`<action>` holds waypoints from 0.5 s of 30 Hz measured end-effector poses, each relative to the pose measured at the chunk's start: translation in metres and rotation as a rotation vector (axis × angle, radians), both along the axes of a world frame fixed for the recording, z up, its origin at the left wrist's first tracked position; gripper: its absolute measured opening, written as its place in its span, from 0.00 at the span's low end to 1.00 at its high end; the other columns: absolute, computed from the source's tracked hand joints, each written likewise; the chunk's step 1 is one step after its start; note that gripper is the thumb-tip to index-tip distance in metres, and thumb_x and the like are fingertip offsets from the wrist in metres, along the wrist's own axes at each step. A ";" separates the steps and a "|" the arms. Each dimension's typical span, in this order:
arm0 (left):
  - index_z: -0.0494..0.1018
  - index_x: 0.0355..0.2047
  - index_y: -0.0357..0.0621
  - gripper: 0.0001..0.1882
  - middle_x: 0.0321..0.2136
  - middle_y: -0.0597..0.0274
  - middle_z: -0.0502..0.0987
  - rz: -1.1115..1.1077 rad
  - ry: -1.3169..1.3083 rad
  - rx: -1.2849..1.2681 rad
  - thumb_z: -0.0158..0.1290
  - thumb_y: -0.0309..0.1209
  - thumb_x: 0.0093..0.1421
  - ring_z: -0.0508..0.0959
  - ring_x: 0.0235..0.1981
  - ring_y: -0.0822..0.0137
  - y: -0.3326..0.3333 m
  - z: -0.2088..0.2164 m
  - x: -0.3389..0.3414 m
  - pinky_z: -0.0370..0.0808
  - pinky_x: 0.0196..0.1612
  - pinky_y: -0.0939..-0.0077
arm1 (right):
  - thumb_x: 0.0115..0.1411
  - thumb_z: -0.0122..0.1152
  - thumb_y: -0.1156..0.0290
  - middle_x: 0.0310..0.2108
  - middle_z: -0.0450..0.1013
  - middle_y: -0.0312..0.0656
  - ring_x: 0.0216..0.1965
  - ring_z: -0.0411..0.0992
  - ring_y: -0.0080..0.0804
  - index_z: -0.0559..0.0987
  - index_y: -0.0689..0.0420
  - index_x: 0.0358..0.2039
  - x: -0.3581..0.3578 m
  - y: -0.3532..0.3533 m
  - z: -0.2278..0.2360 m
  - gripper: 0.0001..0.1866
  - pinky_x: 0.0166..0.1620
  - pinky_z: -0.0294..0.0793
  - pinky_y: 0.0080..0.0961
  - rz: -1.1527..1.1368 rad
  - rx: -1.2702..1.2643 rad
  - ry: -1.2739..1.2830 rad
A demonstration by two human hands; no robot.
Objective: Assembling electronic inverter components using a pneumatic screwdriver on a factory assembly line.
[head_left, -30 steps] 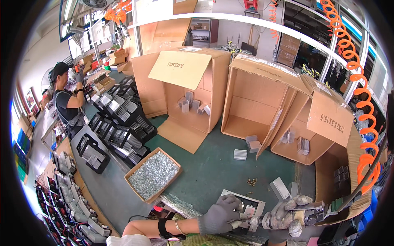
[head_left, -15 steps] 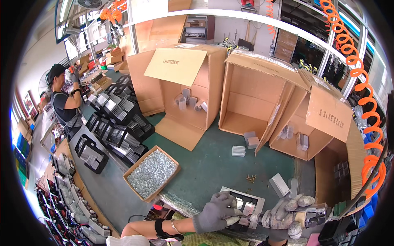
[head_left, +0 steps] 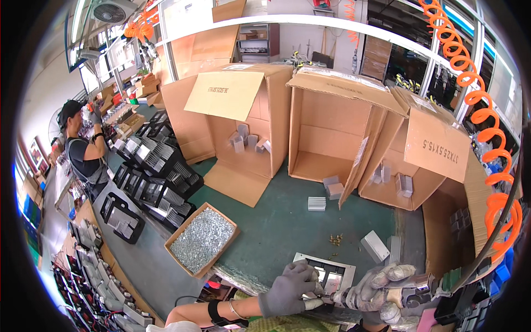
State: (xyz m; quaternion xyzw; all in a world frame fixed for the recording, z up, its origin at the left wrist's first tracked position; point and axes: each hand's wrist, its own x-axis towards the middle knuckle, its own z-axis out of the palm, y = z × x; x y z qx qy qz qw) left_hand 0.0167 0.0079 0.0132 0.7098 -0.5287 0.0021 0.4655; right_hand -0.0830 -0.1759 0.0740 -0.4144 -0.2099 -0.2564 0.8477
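A power screwdriver (head_left: 339,297) lies sideways in my right hand (head_left: 381,285), a grey glove with worn pale patches; my fingers are wrapped round its body. Its tip points left, toward my left hand (head_left: 290,289), also in a grey glove. My left fingers are bent and drawn together by the tip, over a pale metal frame (head_left: 347,272) with dark-edged rectangular openings. Whatever those fingers grip is hidden. The frame lies at the bench's near edge, partly covered by both hands. Small brass-coloured screws (head_left: 336,239) lie loose just beyond it.
A cardboard box of small metal parts (head_left: 202,238) stands left of my hands. Finned metal blocks (head_left: 316,203) and a pale block (head_left: 375,246) lie on the green bench. Large open cartons (head_left: 323,133) line the back. Black-framed units (head_left: 155,188) pile up left, near a co-worker (head_left: 83,144). An orange coiled hose (head_left: 480,116) hangs right.
The view has shifted slightly, so the scene sits a little differently in it. Both hands and the screwdriver keep nearly the same place over the frame.
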 end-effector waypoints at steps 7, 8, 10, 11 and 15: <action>0.79 0.29 0.52 0.10 0.31 0.67 0.72 -0.040 -0.416 0.171 0.61 0.35 0.45 0.72 0.44 0.65 -0.002 0.015 -0.002 0.62 0.61 0.50 | 0.57 0.56 0.71 0.37 0.71 0.58 0.27 0.73 0.40 0.72 0.75 0.39 0.005 0.000 0.010 0.17 0.26 0.77 0.34 0.065 -0.089 0.260; 0.79 0.29 0.52 0.10 0.32 0.67 0.72 -0.036 -0.434 0.205 0.60 0.35 0.44 0.72 0.44 0.65 -0.004 0.016 -0.002 0.61 0.62 0.48 | 0.58 0.55 0.71 0.37 0.70 0.58 0.27 0.73 0.40 0.72 0.76 0.38 0.006 -0.001 0.010 0.17 0.27 0.77 0.33 0.118 -0.077 0.215; 0.79 0.30 0.51 0.11 0.33 0.64 0.71 -0.035 -0.392 0.158 0.62 0.36 0.43 0.72 0.44 0.60 -0.008 0.016 -0.004 0.63 0.59 0.48 | 0.58 0.56 0.71 0.39 0.70 0.56 0.28 0.72 0.39 0.70 0.73 0.41 0.009 -0.005 0.010 0.17 0.28 0.77 0.35 0.075 -0.140 0.223; 0.79 0.31 0.51 0.13 0.33 0.63 0.71 -0.022 -0.372 0.156 0.63 0.37 0.43 0.71 0.45 0.57 -0.009 0.015 -0.005 0.63 0.58 0.49 | 0.58 0.58 0.71 0.40 0.69 0.53 0.29 0.72 0.38 0.68 0.69 0.45 0.009 -0.007 0.009 0.19 0.30 0.78 0.37 0.064 -0.156 0.147; 0.75 0.43 0.49 0.28 0.44 0.54 0.70 0.018 -0.216 0.224 0.65 0.48 0.43 0.68 0.51 0.44 0.001 0.013 0.010 0.64 0.53 0.45 | 0.58 0.66 0.70 0.45 0.67 0.45 0.31 0.70 0.36 0.60 0.59 0.56 0.009 -0.014 -0.002 0.30 0.35 0.80 0.43 -0.001 -0.211 -0.022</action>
